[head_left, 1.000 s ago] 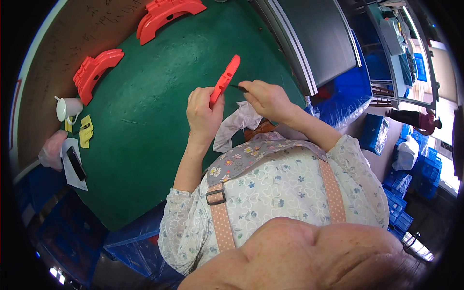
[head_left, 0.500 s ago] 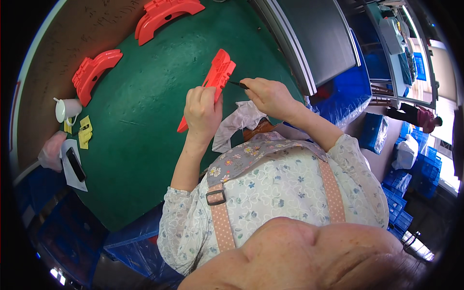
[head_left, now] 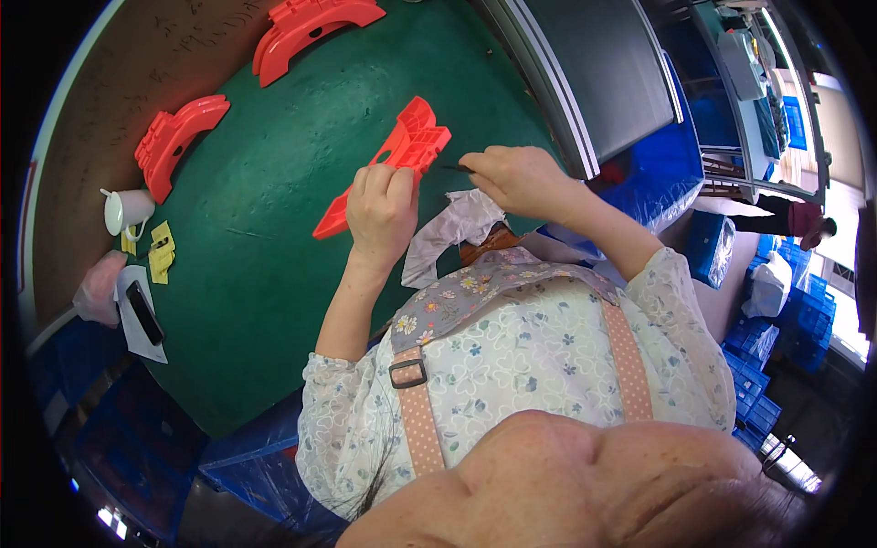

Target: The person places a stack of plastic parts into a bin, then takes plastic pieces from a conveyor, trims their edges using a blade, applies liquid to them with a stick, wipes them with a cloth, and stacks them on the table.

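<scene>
Biggest first: green tabletop under everything, dark flat panel with silver rails along its right side, brown board along the left. Red piece is over the table in front of the body, running through the left hand: ribbed end sticks out up and right past the knuckles toward the other hand, narrow end out to the left, pointing down-left. Two arched red parts sit by the board, well apart from both hands. Pale cloth on the table edge, between the forearms. Left hand: fingers curled tight round the red piece, firm grasp, thumb mostly hidden. Right hand: just right of the ribbed end, thumb and index pinched, other fingers folded in. Far left: white sheet with a black phone on it, white mug and yellow paper near. Smallest: thin black tool in the right-hand pinch, tip aimed at the piece's edge, can't tell if touching
</scene>
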A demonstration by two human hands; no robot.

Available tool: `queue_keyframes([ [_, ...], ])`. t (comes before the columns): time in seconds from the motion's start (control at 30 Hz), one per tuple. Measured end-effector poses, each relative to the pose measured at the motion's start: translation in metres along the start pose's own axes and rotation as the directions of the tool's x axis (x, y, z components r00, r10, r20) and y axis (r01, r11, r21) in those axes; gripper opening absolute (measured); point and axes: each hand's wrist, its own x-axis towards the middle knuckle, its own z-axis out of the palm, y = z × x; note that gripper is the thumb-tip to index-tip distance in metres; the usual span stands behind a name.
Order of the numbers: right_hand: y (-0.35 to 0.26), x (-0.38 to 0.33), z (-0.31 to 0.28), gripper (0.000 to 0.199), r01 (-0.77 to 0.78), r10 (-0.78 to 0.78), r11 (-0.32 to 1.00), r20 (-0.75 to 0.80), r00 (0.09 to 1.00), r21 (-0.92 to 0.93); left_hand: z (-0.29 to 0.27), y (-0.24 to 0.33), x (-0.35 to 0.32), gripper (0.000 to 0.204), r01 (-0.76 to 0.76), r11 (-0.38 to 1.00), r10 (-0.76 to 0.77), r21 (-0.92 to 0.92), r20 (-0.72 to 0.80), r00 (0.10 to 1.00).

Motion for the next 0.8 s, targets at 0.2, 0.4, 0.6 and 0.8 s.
queue_keyframes([
  [0.2, 0.030, -0.003, 0.008, 0.026, 0.073, -0.089, 0.992, 0.165, 0.982, 0.102, -0.002, -0.010, -0.007, 0.019, -0.001, 0.999, 0.000, 0.036, 0.025, 1.000],
  [0.4, 0.087, -0.007, 0.080, 0.028, -0.132, 0.139, 0.989, 0.141, 0.980, -0.060, -0.004, -0.013, -0.015, 0.018, 0.110, 0.993, -0.109, -0.040, 0.022, 0.994],
  [0.6, 0.060, -0.011, 0.129, 0.030, 0.313, -0.313, 0.949, -0.005, 0.950, -0.039, -0.002, -0.018, -0.027, 0.015, 0.241, 0.961, -0.236, -0.138, 0.051, 0.970],
  [0.8, 0.061, -0.001, 0.139, 0.024, 0.155, -0.147, 0.978, -0.062, 0.987, 0.142, -0.017, -0.020, -0.035, 0.013, 0.344, 0.927, -0.335, -0.148, 0.083, 0.939],
])
